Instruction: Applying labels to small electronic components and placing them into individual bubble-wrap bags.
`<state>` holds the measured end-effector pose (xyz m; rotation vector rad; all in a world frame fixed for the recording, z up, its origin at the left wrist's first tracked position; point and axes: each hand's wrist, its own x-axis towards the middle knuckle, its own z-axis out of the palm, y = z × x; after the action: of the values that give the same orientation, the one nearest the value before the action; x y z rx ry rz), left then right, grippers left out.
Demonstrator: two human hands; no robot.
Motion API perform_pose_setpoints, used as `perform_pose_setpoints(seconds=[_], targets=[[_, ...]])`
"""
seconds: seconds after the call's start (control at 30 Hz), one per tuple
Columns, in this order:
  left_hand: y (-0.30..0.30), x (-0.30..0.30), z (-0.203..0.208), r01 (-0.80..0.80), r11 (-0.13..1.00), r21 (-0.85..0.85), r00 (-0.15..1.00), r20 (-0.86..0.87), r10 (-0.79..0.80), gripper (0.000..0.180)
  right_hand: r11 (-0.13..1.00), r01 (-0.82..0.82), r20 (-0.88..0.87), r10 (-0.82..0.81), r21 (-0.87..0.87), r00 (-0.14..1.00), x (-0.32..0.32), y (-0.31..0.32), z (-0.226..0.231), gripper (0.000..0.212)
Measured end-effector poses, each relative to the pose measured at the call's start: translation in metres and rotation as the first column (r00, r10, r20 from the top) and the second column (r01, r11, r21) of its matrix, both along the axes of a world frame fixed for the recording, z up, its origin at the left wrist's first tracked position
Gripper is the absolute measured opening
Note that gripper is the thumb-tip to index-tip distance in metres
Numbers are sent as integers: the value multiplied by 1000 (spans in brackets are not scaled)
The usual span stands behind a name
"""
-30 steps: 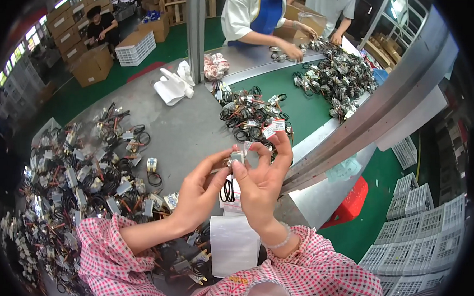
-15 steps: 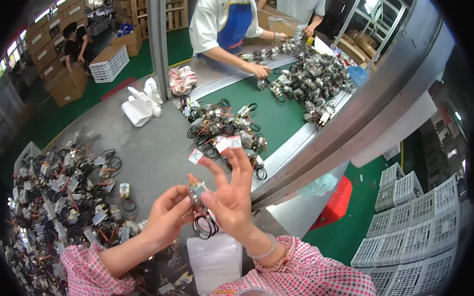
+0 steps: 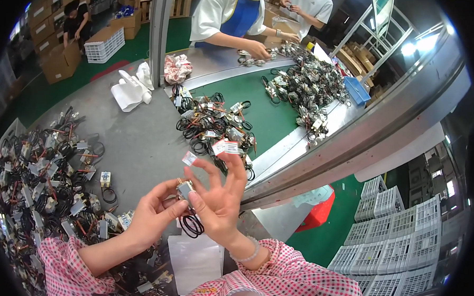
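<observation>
A small boxy metal part [image 3: 184, 188] with copper-coloured ends and a coiled black lead is held between my two hands above the grey table. My left hand [image 3: 159, 205] is closed round its left side. The thumb of my right hand [image 3: 217, 205] presses on the box, and a finger seems to back it from behind. The other right fingers are spread upward, with small red-and-white labels [image 3: 231, 147] stuck on their tips. Below hangs the black coil [image 3: 192, 227]. A single similar part [image 3: 105, 180] lies on the table to the left.
A large heap of such parts [image 3: 50, 193] fills the left side, and another pile [image 3: 209, 120] lies ahead. White sheets [image 3: 195, 262] lie before me. A metal post [image 3: 158, 39] and a thick rail [image 3: 354, 137] frame the table. Across it, a co-worker in a blue apron [image 3: 242, 18] handles parts.
The whole view has shifted slightly. The held part has turned so its flat grey face shows more. Across the table, the co-worker's hand has drawn back from the green surface.
</observation>
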<state>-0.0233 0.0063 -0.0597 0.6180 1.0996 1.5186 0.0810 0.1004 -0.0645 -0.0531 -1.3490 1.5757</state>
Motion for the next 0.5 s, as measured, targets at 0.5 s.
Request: perform_pose_setpoints(seconds=[0.5], targets=[[-1, -4, 18, -95, 983, 156, 944, -301, 139, 47, 992, 75, 147, -59, -102, 987, 11, 4, 39, 80]])
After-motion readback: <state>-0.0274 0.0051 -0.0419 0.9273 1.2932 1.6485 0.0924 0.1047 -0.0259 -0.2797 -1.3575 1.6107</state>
